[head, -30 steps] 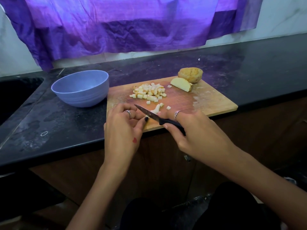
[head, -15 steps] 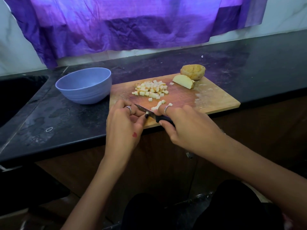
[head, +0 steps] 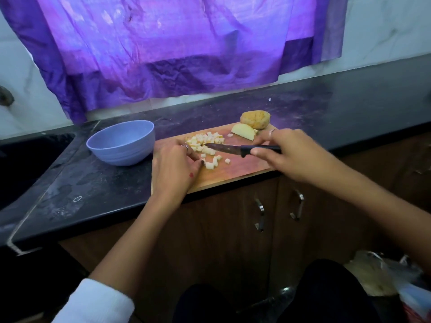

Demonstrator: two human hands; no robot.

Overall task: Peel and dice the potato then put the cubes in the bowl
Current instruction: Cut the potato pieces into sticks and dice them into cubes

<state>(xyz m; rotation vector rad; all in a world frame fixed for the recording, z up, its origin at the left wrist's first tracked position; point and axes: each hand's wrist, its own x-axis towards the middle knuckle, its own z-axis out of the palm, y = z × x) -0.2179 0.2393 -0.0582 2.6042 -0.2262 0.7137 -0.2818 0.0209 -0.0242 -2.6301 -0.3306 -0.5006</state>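
In the head view, a black-handled knife is gripped by the right hand at centre frame, its blade held level over the pale diced potato cubes on the wooden cutting board. The left hand is laid curled beside the cubes, nothing seen in its grasp, while a peeled wedge and an unpeeled potato piece are left at the board's upper right. Cubes could be scattered onto the black countertop if swept carelessly toward the blue bowl, seemingly empty, at centre left.

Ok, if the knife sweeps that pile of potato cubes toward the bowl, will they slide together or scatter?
The potato cubes are small, loose and separate, so they will likely scatter, not move as one. Their flat faces make rolling unlikely. The cut surfaces look moist, so some may stick to the knife or the cutting board.
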